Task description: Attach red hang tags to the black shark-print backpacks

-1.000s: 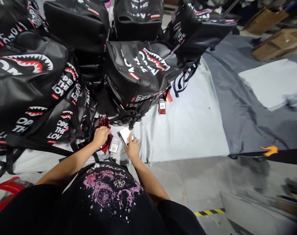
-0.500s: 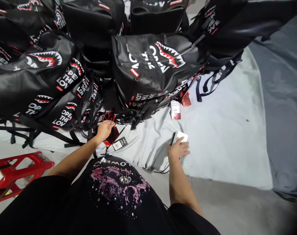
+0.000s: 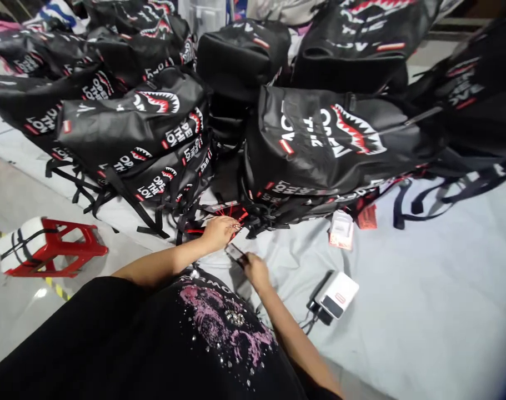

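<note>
My left hand is closed in a pinch on thin red tag strings between two black backpacks. Close to its right, my right hand grips a dark hang tag with a pale label, tilted above the cloth. The left backpack and the right backpack bear white lettering and red-and-white shark mouths. Both lie with their straps toward me. Under the right one's edge, a white and red tag and a red tag rest on the cloth.
A white device with a dark panel and cable lies right of my right hand. More black backpacks stand behind. Pale grey cloth covers the surface. On the floor at left is a red stool with a white, strapped top.
My right hand has left the white device and moved left to the dark hang tag, which is now raised in its fingers. My left hand stays at the strings. The view has shifted left.
</note>
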{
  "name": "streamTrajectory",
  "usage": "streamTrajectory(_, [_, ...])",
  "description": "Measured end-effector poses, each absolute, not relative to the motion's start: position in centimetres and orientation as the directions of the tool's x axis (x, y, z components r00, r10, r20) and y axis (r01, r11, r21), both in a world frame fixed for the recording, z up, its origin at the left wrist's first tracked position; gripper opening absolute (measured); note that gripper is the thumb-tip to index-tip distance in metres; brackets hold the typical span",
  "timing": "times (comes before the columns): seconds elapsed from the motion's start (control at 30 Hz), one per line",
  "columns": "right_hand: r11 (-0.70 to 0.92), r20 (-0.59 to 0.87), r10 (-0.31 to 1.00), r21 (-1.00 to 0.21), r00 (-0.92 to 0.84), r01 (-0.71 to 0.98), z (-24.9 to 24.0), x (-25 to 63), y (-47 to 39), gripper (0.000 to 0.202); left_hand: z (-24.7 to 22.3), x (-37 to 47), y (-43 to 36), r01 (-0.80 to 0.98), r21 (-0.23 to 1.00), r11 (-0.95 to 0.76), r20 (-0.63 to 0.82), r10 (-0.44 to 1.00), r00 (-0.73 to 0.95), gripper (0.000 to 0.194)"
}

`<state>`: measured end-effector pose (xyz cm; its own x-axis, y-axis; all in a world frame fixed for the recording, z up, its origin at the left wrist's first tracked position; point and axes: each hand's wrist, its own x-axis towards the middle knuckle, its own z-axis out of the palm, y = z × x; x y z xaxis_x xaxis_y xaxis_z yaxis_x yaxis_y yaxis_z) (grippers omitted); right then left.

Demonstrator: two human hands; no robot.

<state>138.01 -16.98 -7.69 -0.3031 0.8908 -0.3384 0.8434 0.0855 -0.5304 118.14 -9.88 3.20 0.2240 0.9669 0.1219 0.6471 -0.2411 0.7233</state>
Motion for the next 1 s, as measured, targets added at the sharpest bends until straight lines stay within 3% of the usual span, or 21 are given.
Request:
streamTrajectory(0.07, [-0.140,-0.422,0.900,-0.519,-0.109,0.843,-7.4,142.9,-17.2,0.026,4.2,119.2,-10.5,0.598,0.733,-0.324,0.202,0.943,0.263,0.018])
streamTrajectory(0.17, [-0.474,-0.549,0.795,-0.299,0.257,0.828,-7.1,148.8,-18.3,0.039,4.6,121.1,-11.6,0.548,0.690,-0.473,0.304,0.876,0.374,0.022])
streamTrajectory(0.23, [-0.568,-0.476,0.772,-0.222,0.421,0.792,-6.9,150.4,-19.2,0.053,4.2,122.5,-12.3,0.544,0.658,-0.522,0.281,0.839,0.465,0.022])
streamTrajectory(0.27, [-0.566,-0.399,0.799,-0.246,0.450,0.787,-6.7,150.5,-19.6,0.061,4.0,123.1,-12.5,0.553,0.648,-0.524,0.237,0.829,0.507,0.022])
streamTrajectory(0.33, [-0.446,-0.190,0.895,-0.421,0.404,0.790,-5.7,149.2,-20.3,0.067,3.9,124.4,-13.0,0.582,0.631,-0.513,0.143,0.814,0.562,0.021])
streamTrajectory(0.4, [-0.186,0.029,0.964,-0.640,0.265,0.745,-3.9,146.8,-20.8,0.059,4.4,125.6,-13.5,0.579,0.608,-0.543,0.112,0.781,0.615,0.021])
streamTrajectory(0.43, [-0.057,0.131,0.970,-0.695,0.204,0.717,-2.8,145.6,-21.0,0.056,5.0,126.1,-13.7,0.558,0.594,-0.580,0.122,0.750,0.650,0.020])
streamTrajectory(0.5, [0.152,0.286,0.955,-0.704,0.080,0.694,-0.4,143.3,-21.3,0.052,6.3,127.0,-14.2,0.498,0.562,-0.660,0.156,0.676,0.720,0.018])
streamTrajectory(0.57, [0.237,0.365,0.930,-0.673,0.036,0.700,1.4,142.1,-21.5,0.050,7.2,127.9,-14.5,0.462,0.547,-0.698,0.171,0.633,0.755,0.018])
streamTrajectory(0.7, [0.157,0.356,0.928,-0.637,0.108,0.754,2.0,142.8,-21.5,0.043,6.8,129.3,-14.0,0.465,0.636,-0.616,0.138,0.683,0.717,0.021])
streamTrajectory(0.8, [0.090,0.310,0.945,-0.560,0.108,0.824,0.7,144.6,-21.1,0.041,5.4,130.1,-12.9,0.522,0.730,-0.442,0.007,0.768,0.641,0.024])
streamTrajectory(0.9, [-0.015,0.248,0.953,-0.528,0.171,0.849,-0.5,146.7,-20.9,0.048,4.8,130.7,-11.3,0.649,0.721,-0.241,-0.159,0.855,0.494,0.025])
streamTrajectory(1.0, [-0.093,0.276,0.919,-0.545,0.283,0.833,-0.7,148.4,-20.9,0.045,4.9,131.4,-9.5,0.689,0.694,-0.211,-0.160,0.887,0.433,0.031])
